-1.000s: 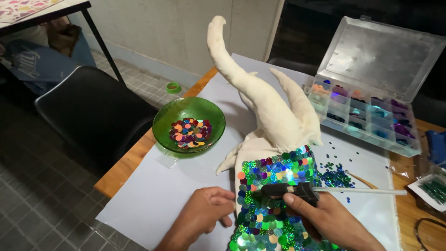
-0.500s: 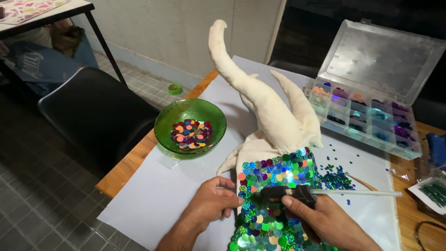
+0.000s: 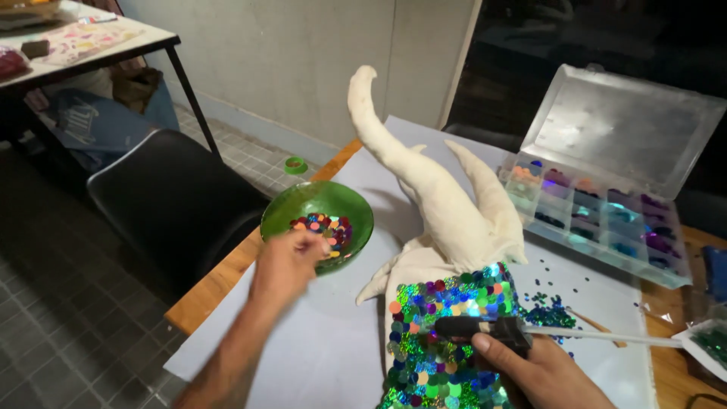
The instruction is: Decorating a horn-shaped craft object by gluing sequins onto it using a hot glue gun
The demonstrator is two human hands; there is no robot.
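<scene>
Our left hand (image 3: 286, 261) hangs over the near rim of the green bowl (image 3: 282, 214), fingertips down among the sequins (image 3: 327, 229); it is blurred, so we cannot tell whether its grip is spread or pinching. Our right hand (image 3: 539, 371), partly cut off by the lower edge, has its grip wrapped round the black glue gun (image 3: 485, 330), whose nozzle lies over the sequinned part of the white figure (image 3: 447, 204). A glue stick (image 3: 598, 338) juts from the gun's rear. The open organiser box (image 3: 606, 220) sits on the table (image 3: 219, 273) behind, its compartments hard to make out.
</scene>
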